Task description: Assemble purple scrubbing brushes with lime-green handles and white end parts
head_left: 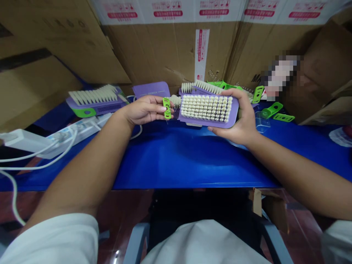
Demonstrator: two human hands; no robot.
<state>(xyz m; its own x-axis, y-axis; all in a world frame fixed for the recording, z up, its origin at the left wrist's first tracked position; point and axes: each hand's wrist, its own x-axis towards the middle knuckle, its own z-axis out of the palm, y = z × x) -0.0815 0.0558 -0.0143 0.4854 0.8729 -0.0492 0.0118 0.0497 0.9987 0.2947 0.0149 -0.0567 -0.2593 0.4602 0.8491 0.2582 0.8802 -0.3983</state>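
Observation:
My left hand [143, 110] pinches a small green plastic clip [166, 108] between thumb and fingers. My right hand [236, 113] grips a purple scrubbing brush [207, 109] from its right end, with its cream bristles facing up. The clip is just left of that brush, close to it, but I cannot tell if they touch. A finished purple-and-green brush [95, 101] lies on the blue table [192, 157] at the left. Behind my hands are more purple brushes [202, 88], a flat purple card [151, 90] and loose green plastic parts [271, 110].
Cardboard boxes [170, 51] stand along the back of the blue table. A white power strip [74, 135] and white cables [35, 161] lie at the left. A clear plastic piece [262, 122] sits on the right, near a pixelated object [280, 73]. Chair armrests show below the table.

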